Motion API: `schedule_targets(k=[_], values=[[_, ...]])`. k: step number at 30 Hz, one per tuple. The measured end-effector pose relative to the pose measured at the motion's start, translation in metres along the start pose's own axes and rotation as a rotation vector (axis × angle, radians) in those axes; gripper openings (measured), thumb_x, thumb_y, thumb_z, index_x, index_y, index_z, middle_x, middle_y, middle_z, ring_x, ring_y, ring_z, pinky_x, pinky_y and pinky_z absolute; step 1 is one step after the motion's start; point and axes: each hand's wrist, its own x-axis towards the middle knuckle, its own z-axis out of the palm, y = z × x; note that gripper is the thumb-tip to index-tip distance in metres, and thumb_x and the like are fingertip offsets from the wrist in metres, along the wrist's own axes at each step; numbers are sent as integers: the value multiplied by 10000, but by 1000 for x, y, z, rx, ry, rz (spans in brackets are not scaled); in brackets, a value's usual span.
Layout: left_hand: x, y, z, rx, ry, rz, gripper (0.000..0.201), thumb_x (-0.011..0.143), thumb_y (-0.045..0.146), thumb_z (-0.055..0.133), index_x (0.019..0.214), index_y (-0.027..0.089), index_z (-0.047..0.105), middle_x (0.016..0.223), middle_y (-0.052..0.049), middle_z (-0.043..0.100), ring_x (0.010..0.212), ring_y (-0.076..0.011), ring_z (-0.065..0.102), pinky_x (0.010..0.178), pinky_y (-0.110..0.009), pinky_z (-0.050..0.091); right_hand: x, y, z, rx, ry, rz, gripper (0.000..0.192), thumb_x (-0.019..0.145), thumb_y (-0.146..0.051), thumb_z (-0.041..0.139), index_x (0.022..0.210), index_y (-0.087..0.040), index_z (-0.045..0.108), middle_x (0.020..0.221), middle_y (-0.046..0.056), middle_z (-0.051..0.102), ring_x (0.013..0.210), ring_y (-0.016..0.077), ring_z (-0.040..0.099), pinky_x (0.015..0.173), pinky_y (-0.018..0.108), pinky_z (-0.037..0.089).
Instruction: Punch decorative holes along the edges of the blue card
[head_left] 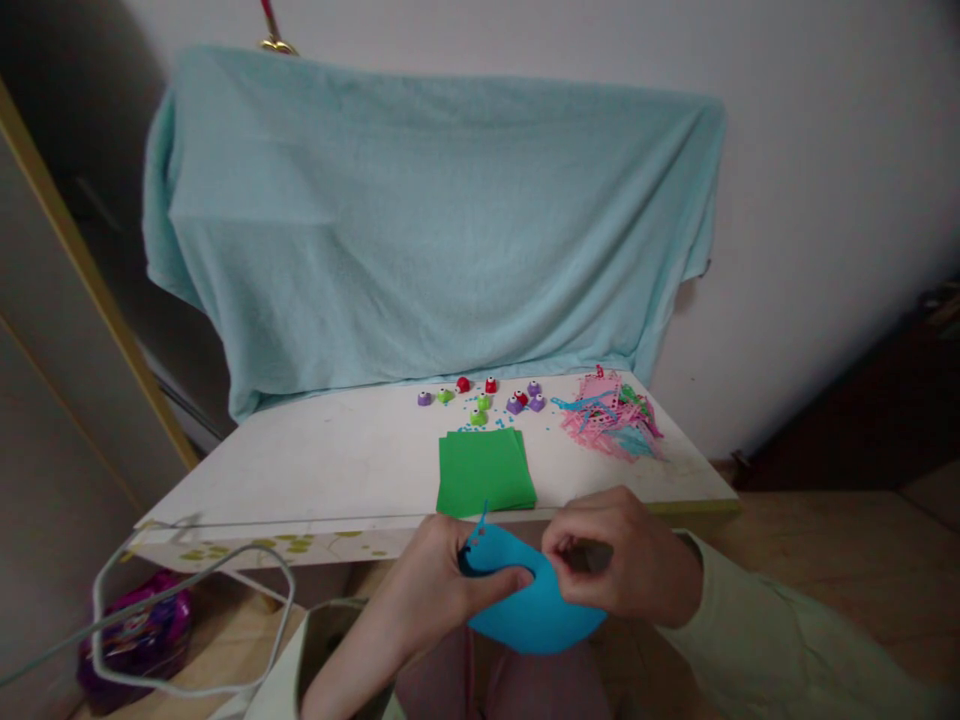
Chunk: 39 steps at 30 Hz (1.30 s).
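Here, left hand point(439, 570) grips blue sheet point(544, 618), right hand point(634, 550) pinches edge; purple package point(139, 635) below, contents unclear.

The blue sheet point(544, 622) hides most left fingers point(491, 592) (the right sleeve point(772, 620) is cut off below).

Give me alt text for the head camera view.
A person's left hand holds a curved blue sheet, the right hand at its edge, before a white table. On it lie stacked green sheets, small googly-eyed pieces and a pile of pink, blue and green scraps; a light-blue cloth hangs behind.
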Motion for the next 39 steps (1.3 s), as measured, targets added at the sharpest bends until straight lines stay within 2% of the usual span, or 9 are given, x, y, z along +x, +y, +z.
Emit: schedule_targets(k=[4, 13, 16, 19, 22, 25, 30, 34, 39], values=[[-2, 2, 4, 57, 13, 41, 384, 749, 369, 617, 515, 154, 400, 532, 46, 363, 515, -75, 289, 460, -214, 198, -1, -2, 5, -164, 66, -62, 93, 650, -100, 555, 631, -190, 547, 570, -37, 551, 555, 110, 501, 556, 259, 304], [3, 6, 9, 246, 56, 63, 339, 768, 351, 585, 527, 146, 462, 509, 44, 398, 489, -76, 331, 463, -221, 199, -3, 2, 20, -298, 89, 1, 115, 670, -100, 547, 625, -189, 489, 585, -38, 528, 573, 102, 470, 575, 255, 268], [-3, 2, 10, 212, -3, 44, 301, 757, 356, 600, 558, 146, 514, 528, 42, 416, 501, -81, 342, 470, -217, 218, -2, 20, 18, -401, 101, 87, 114, 682, -100, 539, 624, -190, 501, 588, -27, 539, 583, 111, 478, 575, 260, 264], [-9, -9, 8, 142, -45, -20, 292, 734, 377, 624, 576, 144, 547, 546, 33, 442, 524, -93, 369, 473, -213, 238, -1, 53, 8, -480, 100, 262, 97, 698, -141, 559, 618, -190, 536, 560, -22, 544, 539, 114, 467, 541, 261, 254], [-8, -20, 4, 62, -28, -78, 311, 723, 390, 631, 562, 137, 548, 556, 26, 458, 534, -97, 375, 479, -209, 261, 3, 84, -9, -406, 79, 387, 141, 691, -185, 585, 561, -199, 534, 496, -33, 523, 478, 118, 449, 504, 254, 276], [-2, -27, 0, -20, 16, -127, 333, 689, 424, 667, 574, 133, 552, 566, 24, 475, 537, -97, 378, 483, -206, 289, 11, 95, -23, -284, 153, 406, 227, 780, -268, 552, 560, -212, 563, 500, -8, 555, 537, 158, 521, 525, 262, 352], [2, -27, -4, -85, 45, -175, 364, 648, 472, 702, 631, 123, 602, 599, 5, 531, 551, -106, 418, 492, -209, 325, 21, 72, -17, -157, 117, 353, 237, 867, -310, 493, 699, -206, 623, 596, 5, 642, 607, 161, 607, 586, 259, 457], [0, -23, -6, -75, 47, -155, 369, 667, 478, 685, 609, 125, 598, 555, 23, 493, 510, -88, 375, 461, -203, 286, 19, 40, 3, 225, -113, 229, 173, 881, -250, 480, 838, -178, 632, 692, 7, 689, 629, 122, 642, 629, 220, 485], [0, -20, -6, -59, 41, -165, 368, 658, 463, 693, 557, 131, 572, 530, 32, 460, 502, -83, 348, 449, -203, 254, 18, 24, 13, 177, -264, 83, 141, 769, -159, 539, 772, -159, 680, 693, 21, 695, 612, 120, 624, 616, 207, 446]])
